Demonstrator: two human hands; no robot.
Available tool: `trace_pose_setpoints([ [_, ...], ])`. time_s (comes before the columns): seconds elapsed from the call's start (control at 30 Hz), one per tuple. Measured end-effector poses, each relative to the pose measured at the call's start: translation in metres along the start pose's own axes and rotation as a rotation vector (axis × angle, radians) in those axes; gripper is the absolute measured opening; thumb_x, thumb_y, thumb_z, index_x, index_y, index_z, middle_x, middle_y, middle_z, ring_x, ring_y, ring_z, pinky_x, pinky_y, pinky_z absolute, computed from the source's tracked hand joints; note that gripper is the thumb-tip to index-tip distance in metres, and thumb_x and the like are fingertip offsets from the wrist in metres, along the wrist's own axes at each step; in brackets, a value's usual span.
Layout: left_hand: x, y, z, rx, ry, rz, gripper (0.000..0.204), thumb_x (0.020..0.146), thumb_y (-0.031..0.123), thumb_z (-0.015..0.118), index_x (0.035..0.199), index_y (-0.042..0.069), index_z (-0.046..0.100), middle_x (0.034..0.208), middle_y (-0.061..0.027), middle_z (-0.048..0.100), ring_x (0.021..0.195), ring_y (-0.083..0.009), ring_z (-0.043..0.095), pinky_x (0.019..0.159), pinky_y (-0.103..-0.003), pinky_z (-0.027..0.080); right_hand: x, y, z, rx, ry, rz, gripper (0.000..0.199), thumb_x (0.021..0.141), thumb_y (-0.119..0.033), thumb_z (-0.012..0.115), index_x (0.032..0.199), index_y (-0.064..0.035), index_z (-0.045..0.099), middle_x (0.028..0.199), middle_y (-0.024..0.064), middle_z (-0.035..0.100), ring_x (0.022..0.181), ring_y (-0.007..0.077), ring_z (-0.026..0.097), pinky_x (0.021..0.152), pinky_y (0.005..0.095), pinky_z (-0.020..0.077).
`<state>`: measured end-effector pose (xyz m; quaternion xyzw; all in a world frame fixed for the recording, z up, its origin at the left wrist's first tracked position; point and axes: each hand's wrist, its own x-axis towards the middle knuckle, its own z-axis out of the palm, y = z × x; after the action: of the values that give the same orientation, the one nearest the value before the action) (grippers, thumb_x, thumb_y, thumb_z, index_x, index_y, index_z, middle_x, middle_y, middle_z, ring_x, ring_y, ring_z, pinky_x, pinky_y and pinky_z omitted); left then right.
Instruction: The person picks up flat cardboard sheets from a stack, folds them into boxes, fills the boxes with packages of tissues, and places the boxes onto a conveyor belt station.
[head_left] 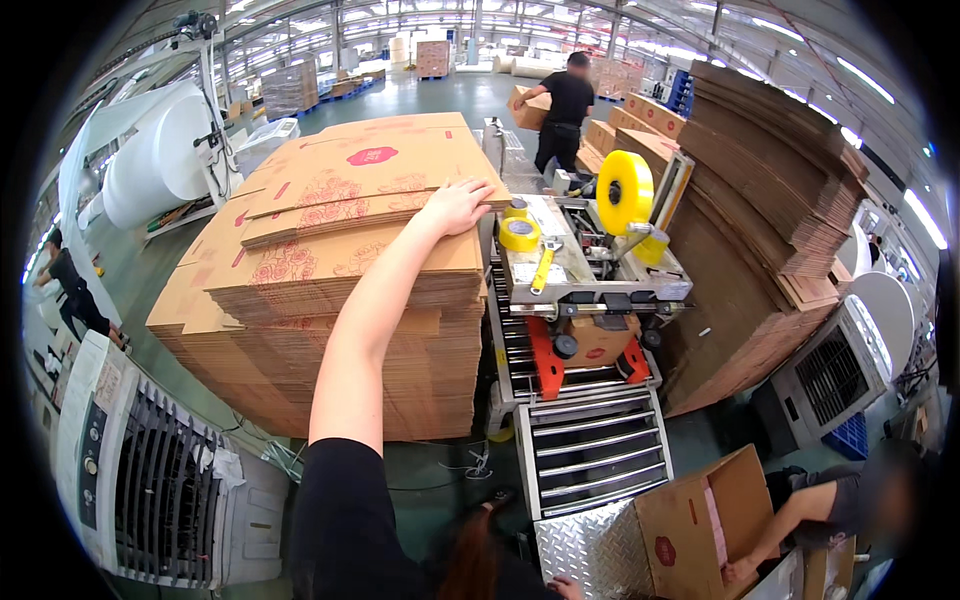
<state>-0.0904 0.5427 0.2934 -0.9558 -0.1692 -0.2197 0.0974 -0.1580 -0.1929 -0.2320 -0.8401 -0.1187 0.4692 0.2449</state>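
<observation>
My left arm reaches out over a tall stack of flattened cardboard cartons (400, 345). My left hand (460, 207) lies on the top flattened carton (335, 165), fingers stretched toward its right edge. That carton is tan with a red oval mark and red flower prints. Low at the bottom edge, my right hand (566, 588) shows only in part beside the diamond-patterned metal plate (600, 545); its fingers are mostly cut off. Right of the stack stands a carton-sealing machine (590, 285) with a yellow tape roll (624, 193) and a carton (598, 340) inside it.
A roller conveyor (600, 440) runs from the machine toward me. At lower right, a co-worker's hand (740, 570) is at an open carton (690, 530). More flattened cartons (770, 190) rise at right. An air cooler (170, 480) stands at left. Another person (568, 110) carries a box beyond.
</observation>
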Motion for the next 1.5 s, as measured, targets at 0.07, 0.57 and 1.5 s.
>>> trace_pose_setpoints([
  [0.07, 0.001, 0.018, -0.005, 0.049, -0.021, -0.031, 0.058, 0.095, 0.043, 0.054, 0.146, 0.017, 0.043, 0.147, -0.0101, 0.045, 0.138, -0.0284, 0.038, 0.112, -0.048, 0.032, -0.007, 0.011, 0.002, -0.029, 0.017, 0.011, 0.037, 0.086, -0.007, 0.067, 0.121, 0.0010, 0.060, 0.100, 0.0147, 0.071, 0.086, 0.0215, 0.069, 0.069, 0.0310, 0.0522],
  [0.57, 0.054, 0.037, -0.008, 0.250, 0.086, -0.071, 0.050, 0.065, 0.008, 0.075, 0.112, 0.001, 0.059, 0.086, -0.0170, 0.066, 0.086, -0.0332, 0.067, 0.074, -0.040, 0.056, -0.008, -0.057, -0.032, -0.091, 0.209, -0.070, 0.036, 0.085, -0.008, 0.067, 0.119, 0.0018, 0.061, 0.100, 0.0152, 0.071, 0.085, 0.0221, 0.069, 0.071, 0.0316, 0.0531],
  [1.5, -0.315, -0.005, -0.208, 0.103, 0.055, -0.181, 0.058, 0.077, 0.004, 0.069, 0.133, 0.014, 0.057, 0.127, -0.0184, 0.060, 0.111, -0.0345, 0.062, 0.093, -0.042, 0.052, -0.063, 0.090, 0.056, -0.021, 0.053, -0.122, 0.058, 0.075, -0.034, 0.077, 0.122, -0.0030, 0.063, 0.100, 0.0183, 0.072, 0.097, 0.0301, 0.069, 0.084, 0.0405, 0.0540],
])
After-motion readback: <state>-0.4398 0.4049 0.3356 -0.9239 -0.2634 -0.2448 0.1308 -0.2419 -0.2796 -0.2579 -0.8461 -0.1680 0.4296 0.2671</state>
